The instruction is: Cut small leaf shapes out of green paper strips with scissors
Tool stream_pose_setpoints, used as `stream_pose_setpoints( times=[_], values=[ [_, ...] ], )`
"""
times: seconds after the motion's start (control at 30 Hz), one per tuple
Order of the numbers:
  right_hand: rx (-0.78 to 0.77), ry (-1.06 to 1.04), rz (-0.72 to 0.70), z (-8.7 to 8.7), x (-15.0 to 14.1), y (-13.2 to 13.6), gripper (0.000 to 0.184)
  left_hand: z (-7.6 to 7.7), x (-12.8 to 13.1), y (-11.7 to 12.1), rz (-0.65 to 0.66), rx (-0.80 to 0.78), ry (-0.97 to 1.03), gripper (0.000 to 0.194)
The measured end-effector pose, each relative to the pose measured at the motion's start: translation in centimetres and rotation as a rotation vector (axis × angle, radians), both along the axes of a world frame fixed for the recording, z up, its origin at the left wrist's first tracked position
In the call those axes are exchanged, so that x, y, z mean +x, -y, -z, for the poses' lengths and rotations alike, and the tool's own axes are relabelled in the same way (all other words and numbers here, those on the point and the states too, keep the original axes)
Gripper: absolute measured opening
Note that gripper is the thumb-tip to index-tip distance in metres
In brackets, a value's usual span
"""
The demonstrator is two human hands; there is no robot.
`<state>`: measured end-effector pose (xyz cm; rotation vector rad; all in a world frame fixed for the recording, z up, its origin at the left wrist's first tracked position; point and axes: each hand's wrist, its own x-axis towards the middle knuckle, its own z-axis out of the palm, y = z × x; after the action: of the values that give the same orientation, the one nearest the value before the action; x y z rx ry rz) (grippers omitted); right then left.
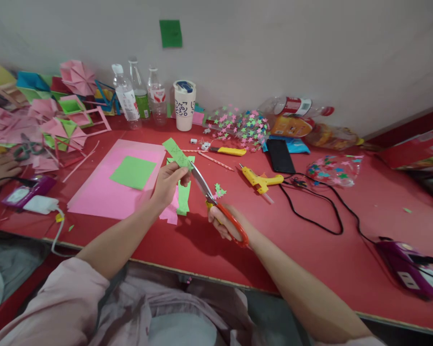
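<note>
1. Head view: the left grip pinches a green paper strip — little shapes are drawn on it.
2. The right grip is wrapped round the orange scissors; their tips reach the strip, close to the left grip.
3. Small paper stars lie on the red surface, just past the right grip.
4. Left of the left grip — a pink sheet with a green square on top.
</note>
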<state>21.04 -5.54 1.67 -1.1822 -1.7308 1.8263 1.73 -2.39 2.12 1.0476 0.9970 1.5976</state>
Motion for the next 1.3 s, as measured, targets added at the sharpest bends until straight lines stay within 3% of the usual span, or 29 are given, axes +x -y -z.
stream_pose_setpoints(
  times=[0.33,0.53,1.3],
  values=[
    [-0.005,-0.053,0.115,-0.2,-1.0,1.6,0.042,0.5,0.6,0.2,0.007,-0.020,-0.020,0.022],
    [-0.003,0.028,0.159,-0.4,-1.1,1.7,0.042,0.7,0.6,0.1,0.010,-0.026,-0.029,0.024],
    [0.003,0.064,0.177,-0.7,-1.2,1.7,0.037,0.4,0.5,0.2,0.027,-0.033,0.011,0.019]
  ],
)
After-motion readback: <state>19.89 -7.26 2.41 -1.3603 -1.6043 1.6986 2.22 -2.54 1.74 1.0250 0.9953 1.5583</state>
